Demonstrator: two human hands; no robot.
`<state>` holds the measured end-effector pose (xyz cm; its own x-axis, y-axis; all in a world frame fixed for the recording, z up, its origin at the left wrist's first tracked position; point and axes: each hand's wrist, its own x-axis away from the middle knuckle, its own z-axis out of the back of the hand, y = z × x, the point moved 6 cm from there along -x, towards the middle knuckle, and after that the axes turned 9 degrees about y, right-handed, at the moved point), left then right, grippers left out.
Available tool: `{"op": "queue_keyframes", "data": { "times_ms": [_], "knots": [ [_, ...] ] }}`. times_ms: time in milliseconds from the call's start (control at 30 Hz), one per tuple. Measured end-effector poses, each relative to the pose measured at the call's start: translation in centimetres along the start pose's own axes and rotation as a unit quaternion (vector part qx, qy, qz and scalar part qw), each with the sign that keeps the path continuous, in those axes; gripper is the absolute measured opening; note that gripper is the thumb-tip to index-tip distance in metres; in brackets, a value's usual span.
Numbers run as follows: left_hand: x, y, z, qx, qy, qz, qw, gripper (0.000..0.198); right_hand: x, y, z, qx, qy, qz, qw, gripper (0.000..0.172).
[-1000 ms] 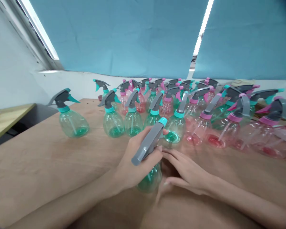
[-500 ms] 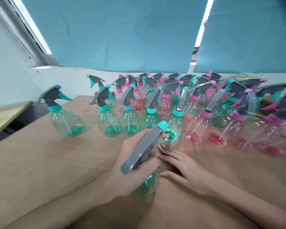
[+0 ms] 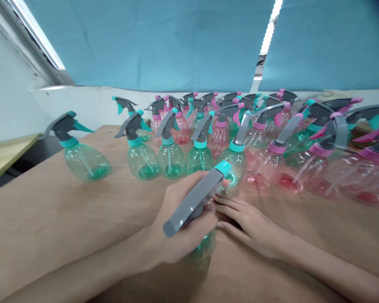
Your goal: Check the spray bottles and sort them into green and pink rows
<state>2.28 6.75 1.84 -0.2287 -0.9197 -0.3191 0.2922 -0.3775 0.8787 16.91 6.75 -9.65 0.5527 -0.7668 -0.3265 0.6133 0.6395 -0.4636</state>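
Observation:
A green spray bottle (image 3: 197, 200) with a grey trigger head and a teal nozzle stands close to me, nozzle facing away to the right. My left hand (image 3: 172, 202) is closed around its neck and trigger, hiding most of that part. Green shows in the body below the fingers. My right hand (image 3: 248, 223) lies low beside the bottle with its fingers stretched toward it, the tips at or very near its side; whether they touch is hidden. Just beyond stands another green spray bottle (image 3: 236, 147).
Several green and pink spray bottles stand in rows across the wooden table (image 3: 97, 219), the pink ones (image 3: 289, 181) mostly to the right. A lone green bottle (image 3: 85, 160) stands at the left. Behind is a blue curtain (image 3: 164, 46); a yellowish board (image 3: 12, 151) lies further left.
My left hand and the held bottle have shifted slightly right. My right hand has moved a little right too, its fingers still stretched out. The view has shifted slightly.

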Motion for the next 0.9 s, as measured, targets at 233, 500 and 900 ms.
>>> {"op": "queue_keyframes", "data": {
  "times_ms": [233,500,900],
  "knots": [
    [-0.20,0.01,0.19,0.033,0.009,0.001,0.999,0.036,-0.03,-0.09,0.03,0.003,-0.002,0.007,1.000,0.048],
    [-0.10,0.13,0.06,0.032,-0.005,-0.031,0.999,0.031,0.08,-0.02,-0.01,0.003,0.004,0.012,1.000,0.048],
    [0.13,0.12,-0.20,0.042,-0.028,-0.050,0.997,0.027,0.19,0.23,-0.19,0.006,0.003,0.015,1.000,0.048]
  ]
}}
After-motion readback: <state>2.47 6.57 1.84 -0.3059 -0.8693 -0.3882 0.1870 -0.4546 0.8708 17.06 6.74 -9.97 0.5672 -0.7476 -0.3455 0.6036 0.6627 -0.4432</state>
